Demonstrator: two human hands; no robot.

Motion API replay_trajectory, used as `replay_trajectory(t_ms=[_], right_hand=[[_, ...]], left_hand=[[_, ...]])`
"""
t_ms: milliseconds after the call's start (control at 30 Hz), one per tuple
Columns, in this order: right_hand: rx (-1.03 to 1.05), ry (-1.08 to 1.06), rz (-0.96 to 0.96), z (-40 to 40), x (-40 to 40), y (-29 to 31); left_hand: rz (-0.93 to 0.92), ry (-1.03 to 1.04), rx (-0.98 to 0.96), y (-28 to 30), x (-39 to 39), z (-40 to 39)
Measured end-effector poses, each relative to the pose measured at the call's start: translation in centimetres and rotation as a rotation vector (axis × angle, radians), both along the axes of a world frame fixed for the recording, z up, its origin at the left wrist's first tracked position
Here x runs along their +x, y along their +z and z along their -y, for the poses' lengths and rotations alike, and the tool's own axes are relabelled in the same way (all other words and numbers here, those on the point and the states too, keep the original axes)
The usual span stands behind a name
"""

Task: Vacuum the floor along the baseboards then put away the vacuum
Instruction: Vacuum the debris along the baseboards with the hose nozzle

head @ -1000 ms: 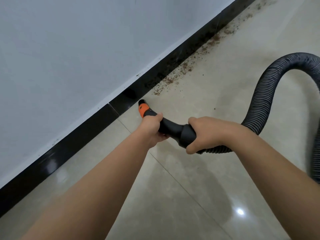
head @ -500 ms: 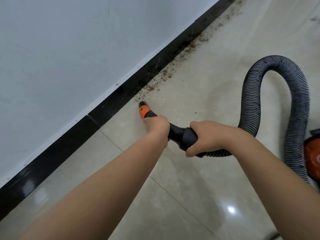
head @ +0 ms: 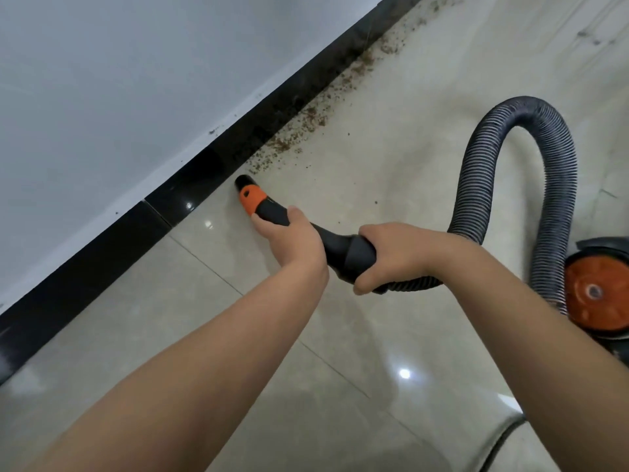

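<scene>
Both hands [head: 296, 243] [head: 391, 253] grip nozzle [head: 252, 195]; debris [head: 306, 127] along baseboard [head: 190, 185] ahead.

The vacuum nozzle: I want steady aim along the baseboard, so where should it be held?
As here: left hand round the black neck behind the orange collar of the nozzle, from above; right hand round the wider cuff where the ribbed hose joins.

Even, fairly bright overhead light produces small glare spots on the glossy floor [head: 405, 373] and baseboard [head: 189, 206], soft shadows, and wide-angle bending with slight blur at the edges.
</scene>
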State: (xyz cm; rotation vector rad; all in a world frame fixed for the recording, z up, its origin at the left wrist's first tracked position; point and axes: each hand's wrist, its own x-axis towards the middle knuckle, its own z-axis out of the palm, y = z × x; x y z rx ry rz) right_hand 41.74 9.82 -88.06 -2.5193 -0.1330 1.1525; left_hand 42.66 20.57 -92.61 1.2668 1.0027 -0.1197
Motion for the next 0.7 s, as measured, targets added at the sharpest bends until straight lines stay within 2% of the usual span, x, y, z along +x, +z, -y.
replay_trajectory(t_ms=[133,367,700], right_hand=[[-0.011,0.007,0.022,-0.2,-0.4,-1.2],[0.052,-0.011,-0.027,-1.2,1.3,-0.2],[0.068,0.044,-0.064,-1.1,3.4,0.5]], left_hand=[[-0.006,0.001,0.024,-0.5,0.0,-0.3],[-0.028,-0.151,0.08,0.2,2.2,-2.2],[-0.114,-0.241,0.014,0.9,4.1,-3.4]])
